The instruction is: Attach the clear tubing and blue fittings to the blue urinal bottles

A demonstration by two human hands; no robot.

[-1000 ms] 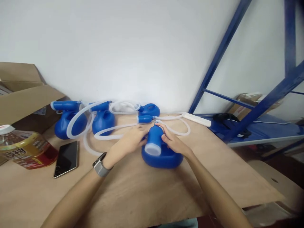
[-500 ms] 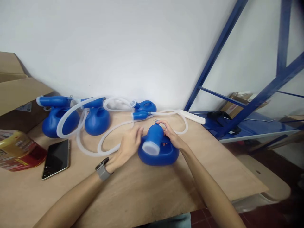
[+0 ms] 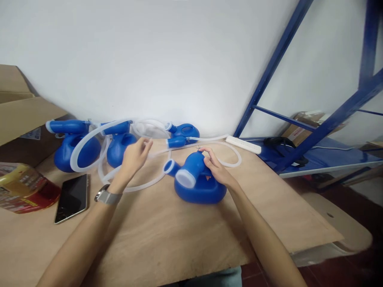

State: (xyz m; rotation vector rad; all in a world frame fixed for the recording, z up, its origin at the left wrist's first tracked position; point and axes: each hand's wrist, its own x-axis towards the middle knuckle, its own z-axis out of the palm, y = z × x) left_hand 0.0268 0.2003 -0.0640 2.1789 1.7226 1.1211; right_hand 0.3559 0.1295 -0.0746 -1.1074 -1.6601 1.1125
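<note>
A blue plastic bottle with a grip handle (image 3: 203,193) sits on the table in front of me. Its round white-rimmed mouth points left. Over it lies a blue cup-shaped funnel (image 3: 193,163), wide white-rimmed end toward me, with a small metal clip (image 3: 198,148) at its narrow end. My right hand (image 3: 217,167) is closed around the funnel, index finger by the clip; some fingers are hidden behind it. My left hand (image 3: 136,157), a watch (image 3: 107,195) on its wrist, is up to the left with curled fingers at a blurred translucent tube (image 3: 160,150).
Blue bottles (image 3: 76,153) with funnels and looped tubing line the wall. A phone (image 3: 72,197), a red-and-yellow container (image 3: 25,189) and a cardboard box (image 3: 32,115) are at the left. Right are a white power strip (image 3: 243,144), a blue metal rack (image 3: 269,71) and a stool (image 3: 335,223).
My left hand has moved left and up, away from the bottle, and the tubing near it has shifted. The bottle's mouth now shows. My right hand stays on the funnel.
</note>
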